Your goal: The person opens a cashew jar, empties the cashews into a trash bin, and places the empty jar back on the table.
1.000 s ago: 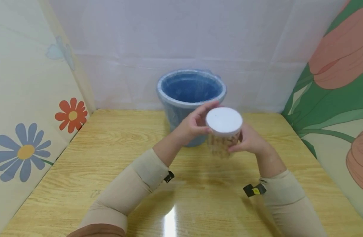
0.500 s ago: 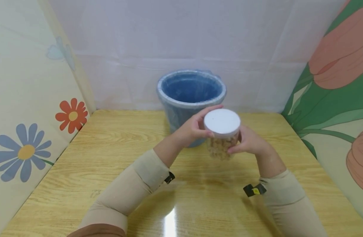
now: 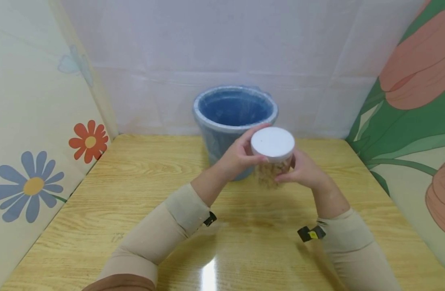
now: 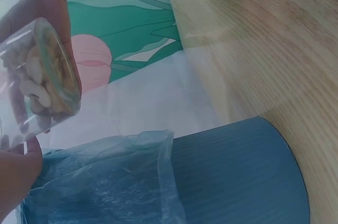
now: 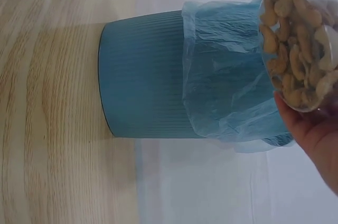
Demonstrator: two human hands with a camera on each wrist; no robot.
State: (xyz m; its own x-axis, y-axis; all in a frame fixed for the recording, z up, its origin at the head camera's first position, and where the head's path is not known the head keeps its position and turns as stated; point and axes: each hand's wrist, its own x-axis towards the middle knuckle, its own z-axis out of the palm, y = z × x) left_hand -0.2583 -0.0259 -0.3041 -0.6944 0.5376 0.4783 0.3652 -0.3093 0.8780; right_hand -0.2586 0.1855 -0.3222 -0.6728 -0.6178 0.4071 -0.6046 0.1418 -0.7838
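Observation:
A clear jar of cashew nuts (image 5: 296, 49) with a white lid (image 3: 272, 142) is held above the table, in front of the blue bin's right side. My left hand (image 3: 238, 157) grips the jar near the lid from the left, its thumb on the near side. Lower down, my right hand (image 3: 305, 170) grips the jar body from the right. In the left wrist view the jar (image 4: 39, 78) appears tilted, nuts showing through its wall. The far fingers of both hands are partly hidden by the jar.
A blue bin (image 3: 222, 141), lined with a clear bag (image 5: 227, 71) folded over its rim, stands at the back of the wooden table (image 3: 153, 169). White sheeting (image 3: 164, 60) hangs behind, and flower-printed panels (image 3: 33, 101) flank both sides.
Both hands still grip the jar. It dipped slightly, then rose a little to its present height, while the bin stayed where it was.

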